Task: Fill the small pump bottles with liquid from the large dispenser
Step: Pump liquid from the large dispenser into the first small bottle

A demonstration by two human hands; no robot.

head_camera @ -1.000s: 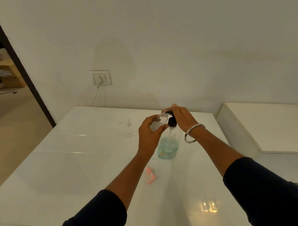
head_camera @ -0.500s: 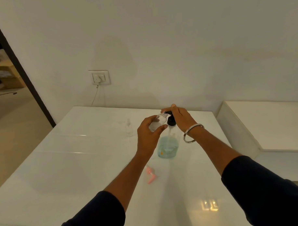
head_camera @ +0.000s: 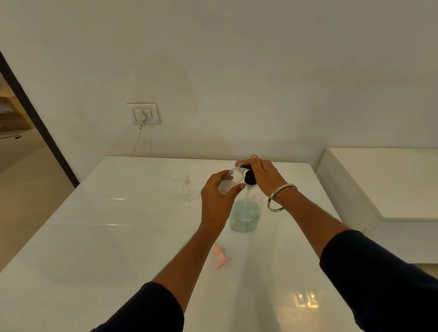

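Near edge of white table (head_camera: 96, 244): both forearms in dark sleeves reach forward over it. A light reflection (head_camera: 306, 300) sits toward the near right corner. Pink pump head (head_camera: 220, 257) lies on its side on the surface, near centre, detached. Beyond it, large dispenser (head_camera: 245, 214) stands upright, clear body with blue-green liquid in its lower part, black pump on top. Left hand (head_camera: 218, 203) grips a small clear bottle (head_camera: 230, 181), tilted, neck touching the dispenser's spout. Right hand (head_camera: 264, 174), metal bangle (head_camera: 281, 197) on the wrist, rests over the black pump, fingers curled round it. Another clear bottle (head_camera: 187, 188) stands further left, toward the far edge. Wall socket (head_camera: 143, 113) with cord behind.
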